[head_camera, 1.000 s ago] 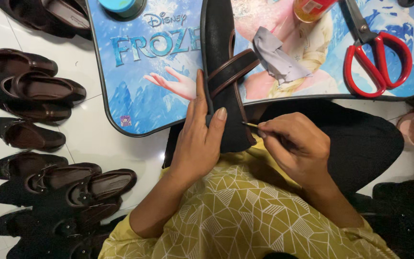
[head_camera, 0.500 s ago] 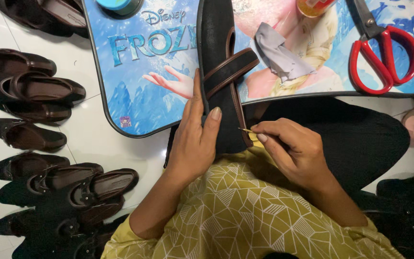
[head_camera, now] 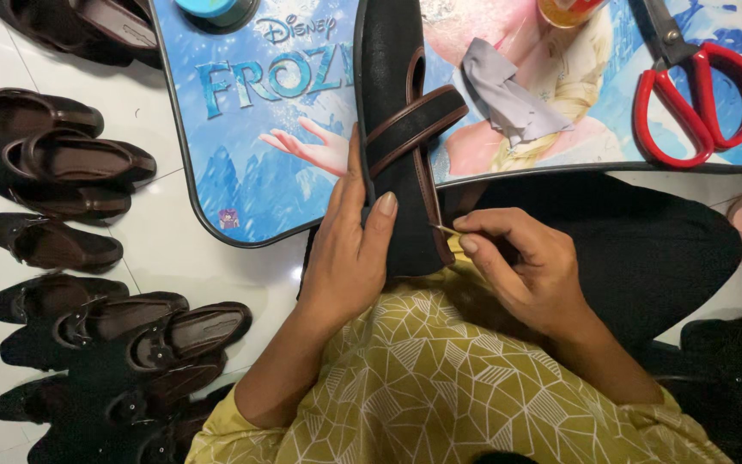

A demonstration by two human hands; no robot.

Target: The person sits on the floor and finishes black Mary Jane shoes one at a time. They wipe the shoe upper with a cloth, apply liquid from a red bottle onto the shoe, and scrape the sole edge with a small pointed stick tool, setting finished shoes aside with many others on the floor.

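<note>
A black strapped shoe lies lengthwise over the near edge of a small picture-printed lap table, its heel end toward my lap. My left hand grips the shoe's heel part from the left, thumb on top. My right hand pinches a thin stick-like tool whose tip touches the shoe's right rim near the heel. The brown strap crosses the shoe diagonally.
Red-handled scissors lie at the table's right end. A grey cloth scrap, a blue round container and an orange jar are on the table. Several dark shoes stand in rows on the white floor to the left.
The shoe has slid slightly left and nearer to me. My right hand has brought the thin tool's tip up to the shoe's right rim.
</note>
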